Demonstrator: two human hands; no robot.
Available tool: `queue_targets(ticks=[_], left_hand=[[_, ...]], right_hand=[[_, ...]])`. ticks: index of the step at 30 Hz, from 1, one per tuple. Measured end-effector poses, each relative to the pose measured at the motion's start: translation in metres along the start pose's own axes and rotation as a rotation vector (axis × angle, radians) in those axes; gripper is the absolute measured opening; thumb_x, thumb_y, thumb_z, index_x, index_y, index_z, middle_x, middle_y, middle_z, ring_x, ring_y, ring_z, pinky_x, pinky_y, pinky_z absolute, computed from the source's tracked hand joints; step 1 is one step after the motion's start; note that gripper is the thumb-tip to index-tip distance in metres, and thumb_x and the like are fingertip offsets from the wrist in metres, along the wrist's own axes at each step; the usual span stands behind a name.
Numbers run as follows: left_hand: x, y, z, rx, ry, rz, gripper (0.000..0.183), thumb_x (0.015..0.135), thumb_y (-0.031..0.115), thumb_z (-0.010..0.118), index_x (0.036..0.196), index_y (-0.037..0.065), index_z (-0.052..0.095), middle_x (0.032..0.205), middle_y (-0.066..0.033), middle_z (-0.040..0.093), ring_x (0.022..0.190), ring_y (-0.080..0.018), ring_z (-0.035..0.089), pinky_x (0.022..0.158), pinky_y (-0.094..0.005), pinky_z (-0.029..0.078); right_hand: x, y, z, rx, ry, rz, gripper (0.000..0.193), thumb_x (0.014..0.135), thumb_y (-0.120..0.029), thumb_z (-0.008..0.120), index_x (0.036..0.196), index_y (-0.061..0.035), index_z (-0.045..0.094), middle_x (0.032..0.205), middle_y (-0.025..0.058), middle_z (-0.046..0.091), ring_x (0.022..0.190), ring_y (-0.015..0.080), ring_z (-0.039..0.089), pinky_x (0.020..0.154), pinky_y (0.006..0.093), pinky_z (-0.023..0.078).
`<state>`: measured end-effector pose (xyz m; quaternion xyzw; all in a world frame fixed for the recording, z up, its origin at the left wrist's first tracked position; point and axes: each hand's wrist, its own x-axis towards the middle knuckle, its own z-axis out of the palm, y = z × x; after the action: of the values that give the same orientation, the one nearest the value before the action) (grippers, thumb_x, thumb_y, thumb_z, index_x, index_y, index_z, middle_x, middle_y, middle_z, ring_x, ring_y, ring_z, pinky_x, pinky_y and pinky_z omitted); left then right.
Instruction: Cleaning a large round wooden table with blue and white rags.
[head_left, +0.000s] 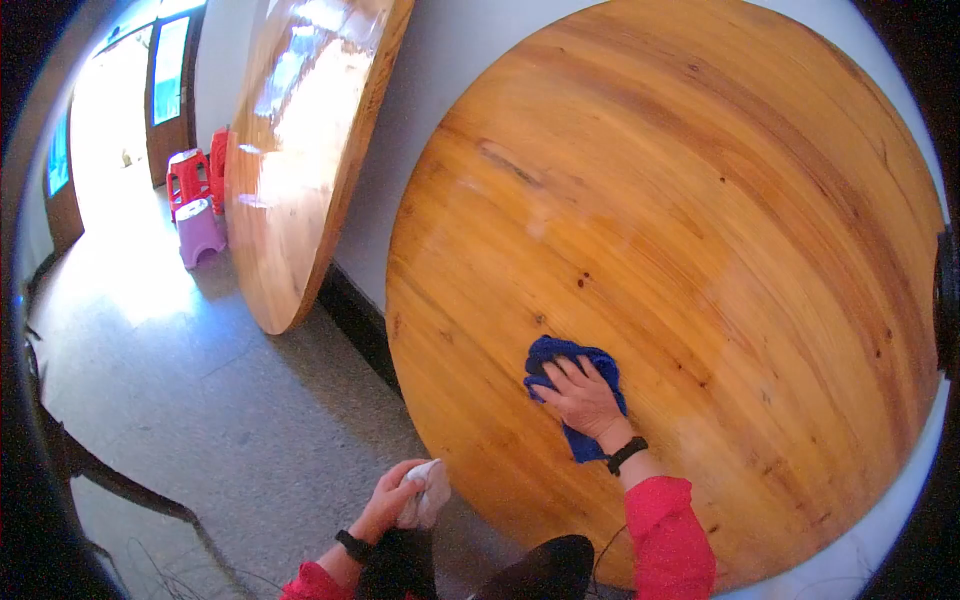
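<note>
Head view: the right hand [583, 402] lies flat, fingers slightly spread, atop the blue cloth [560, 350], whose long axis runs near-to-far on the tabletop's [680, 260] near side. The left hand [388, 497], well leftward, curls around a white cloth [429, 492].

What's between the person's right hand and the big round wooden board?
A blue cloth lies between the right hand and the round wooden board, as the head view shows.

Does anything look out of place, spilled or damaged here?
The left round wooden tabletop stands on its rim instead of lying flat, which looks odd. A dark streak on the tabletop under the blue cloth may be damage or grain. No spill shows.
</note>
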<state>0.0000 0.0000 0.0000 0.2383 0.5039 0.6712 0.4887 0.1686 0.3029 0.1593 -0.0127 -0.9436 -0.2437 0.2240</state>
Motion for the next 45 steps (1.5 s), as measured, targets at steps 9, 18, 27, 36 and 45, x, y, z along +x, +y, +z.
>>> queue_targets(ticks=[9, 18, 27, 36, 45], left_hand=[[-0.009, 0.03, 0.01, -0.123, 0.053, 0.012, 0.037, 0.088, 0.006, 0.053, 0.124, 0.001, 0.054, 0.11, -0.0079, 0.063, 0.098, -0.0174, 0.062, 0.084, -0.0307, 0.051], [-0.002, 0.023, 0.016, -0.129, 0.055, 0.049, 0.032, 0.09, 0.007, 0.052, 0.121, 0.0, 0.056, 0.109, -0.0072, 0.064, 0.096, -0.0167, 0.062, 0.084, -0.0291, 0.051], [0.002, 0.012, 0.017, -0.065, 0.074, 0.107, 0.031, 0.09, 0.009, 0.053, 0.119, 0.0, 0.057, 0.106, -0.0063, 0.064, 0.093, -0.0162, 0.062, 0.082, -0.0299, 0.051], [-0.004, 0.023, 0.04, 0.129, 0.102, 0.138, 0.033, 0.091, 0.013, 0.053, 0.121, 0.0, 0.057, 0.107, -0.0062, 0.064, 0.094, -0.0163, 0.061, 0.083, -0.0289, 0.05], [0.002, 0.013, 0.031, 0.08, 0.061, 0.166, 0.033, 0.089, 0.012, 0.055, 0.119, 0.001, 0.058, 0.105, -0.0057, 0.064, 0.09, -0.0153, 0.062, 0.08, -0.029, 0.051]], right_hand=[[0.076, 0.022, -0.01, -0.075, 0.03, -0.111, 0.026, 0.08, -0.015, 0.055, 0.104, -0.0159, 0.066, 0.115, 0.0085, 0.058, 0.117, 0.028, 0.051, 0.101, 0.0455, 0.04], [0.092, 0.1, -0.104, -0.364, 0.245, 0.121, 0.027, 0.085, -0.021, 0.052, 0.107, -0.021, 0.069, 0.118, 0.0089, 0.059, 0.117, 0.029, 0.05, 0.099, 0.0476, 0.039], [-0.01, 0.162, -0.236, -0.758, 0.414, 0.454, 0.032, 0.083, -0.017, 0.055, 0.113, -0.0245, 0.065, 0.117, 0.0056, 0.058, 0.115, 0.0278, 0.051, 0.096, 0.0443, 0.042], [-0.191, 0.167, -0.308, -0.887, 0.466, 0.971, 0.051, 0.083, -0.015, 0.059, 0.133, -0.0172, 0.051, 0.131, 0.0161, 0.049, 0.121, 0.0359, 0.046, 0.103, 0.0463, 0.037], [-0.343, 0.127, -0.278, -0.886, 0.556, 1.388, 0.052, 0.09, -0.02, 0.056, 0.139, -0.01, 0.042, 0.138, 0.0255, 0.042, 0.124, 0.0407, 0.044, 0.105, 0.049, 0.034]])
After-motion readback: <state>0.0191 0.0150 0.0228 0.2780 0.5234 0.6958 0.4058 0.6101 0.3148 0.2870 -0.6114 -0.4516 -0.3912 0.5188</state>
